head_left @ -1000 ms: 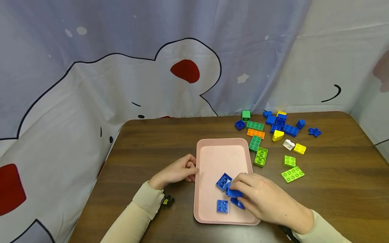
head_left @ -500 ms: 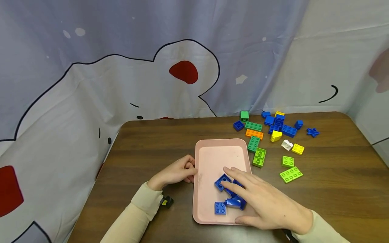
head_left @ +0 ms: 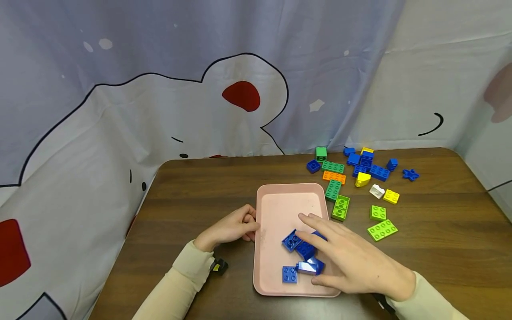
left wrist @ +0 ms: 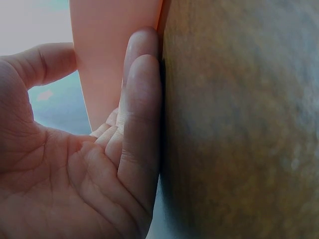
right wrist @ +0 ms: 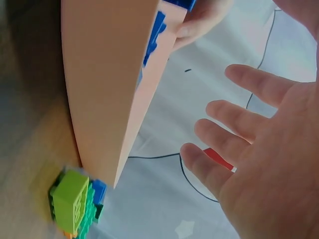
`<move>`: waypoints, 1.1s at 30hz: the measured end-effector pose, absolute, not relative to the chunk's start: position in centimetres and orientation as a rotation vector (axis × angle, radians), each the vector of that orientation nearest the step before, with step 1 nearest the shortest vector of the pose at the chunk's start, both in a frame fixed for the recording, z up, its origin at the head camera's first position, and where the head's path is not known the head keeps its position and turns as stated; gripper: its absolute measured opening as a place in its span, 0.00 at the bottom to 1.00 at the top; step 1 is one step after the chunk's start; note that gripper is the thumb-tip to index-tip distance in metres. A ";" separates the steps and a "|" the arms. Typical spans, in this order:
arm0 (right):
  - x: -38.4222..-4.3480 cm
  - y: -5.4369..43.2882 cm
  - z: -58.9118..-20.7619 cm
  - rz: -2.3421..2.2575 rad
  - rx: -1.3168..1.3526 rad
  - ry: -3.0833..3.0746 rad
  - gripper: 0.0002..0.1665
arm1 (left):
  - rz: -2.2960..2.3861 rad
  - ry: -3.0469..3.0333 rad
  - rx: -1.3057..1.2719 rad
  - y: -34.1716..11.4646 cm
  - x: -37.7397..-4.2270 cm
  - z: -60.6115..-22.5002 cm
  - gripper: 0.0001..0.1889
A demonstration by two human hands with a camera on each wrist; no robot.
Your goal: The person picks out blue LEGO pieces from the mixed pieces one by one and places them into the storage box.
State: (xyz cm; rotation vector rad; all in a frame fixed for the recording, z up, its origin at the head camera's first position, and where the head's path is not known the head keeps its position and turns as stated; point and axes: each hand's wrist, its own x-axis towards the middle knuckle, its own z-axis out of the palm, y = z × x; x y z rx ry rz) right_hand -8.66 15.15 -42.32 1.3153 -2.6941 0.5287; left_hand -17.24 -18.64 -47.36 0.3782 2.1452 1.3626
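Lower centre, a tray point(head_left: 280, 204) is being gripped by the left hand point(head_left: 230, 227), bricks point(head_left: 306, 250) overhung by the splayed right hand point(head_left: 352, 260).

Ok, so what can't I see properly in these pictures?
Head view: one blue brick, partly hidden by the right hand.
Right wrist view: blue bricks, mostly hidden by the pink tray.
Left wrist view: thumb tip of the left hand, behind the tray.
Left wrist view: grain of the table, blurred.

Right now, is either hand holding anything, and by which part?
The left hand holds the tray by its left edge; the right hand, fingers spread above the tray, holds nothing.
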 end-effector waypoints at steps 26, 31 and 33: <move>-18.5 17.4 -41.5 0.529 1.107 -2.765 0.43 | 1.369 2.144 0.360 -18.7 -17.2 -47.4 0.15; -20.5 17.3 -41.6 0.510 1.073 -2.789 0.42 | 1.369 2.145 0.372 -18.7 -17.2 -47.3 0.15; -21.1 17.2 -41.6 0.505 1.054 -2.797 0.41 | 1.370 2.144 0.378 -18.6 -17.2 -47.3 0.15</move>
